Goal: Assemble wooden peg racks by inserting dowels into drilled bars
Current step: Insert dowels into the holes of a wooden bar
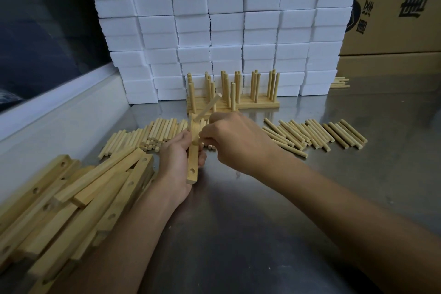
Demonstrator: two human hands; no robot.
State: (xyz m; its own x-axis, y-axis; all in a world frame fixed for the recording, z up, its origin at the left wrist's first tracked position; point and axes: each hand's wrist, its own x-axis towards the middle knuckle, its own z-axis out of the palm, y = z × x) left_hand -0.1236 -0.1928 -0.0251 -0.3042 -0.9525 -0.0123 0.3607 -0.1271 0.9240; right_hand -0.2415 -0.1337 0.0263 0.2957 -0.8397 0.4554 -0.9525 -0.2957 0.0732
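From the head camera, the left hand (177, 153) has its fingers wrapped around a drilled wooden bar (192, 162), holding it above the steel tabletop (238, 222). The right hand (235, 142) pinches a dowel (208, 108) that slants up from the bar's far end. Loose dowels (312, 135) lie beside the hands, more drilled bars (78, 200) are piled at left, and finished peg racks (238, 93) stand before stacked white foam blocks (226, 19).

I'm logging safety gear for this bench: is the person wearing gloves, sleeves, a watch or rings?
Nothing shows: the left hand and right hand are bare, no gloves or visible rings. Both forearms are uncovered to the frame edge, with no sleeve, watch or band.
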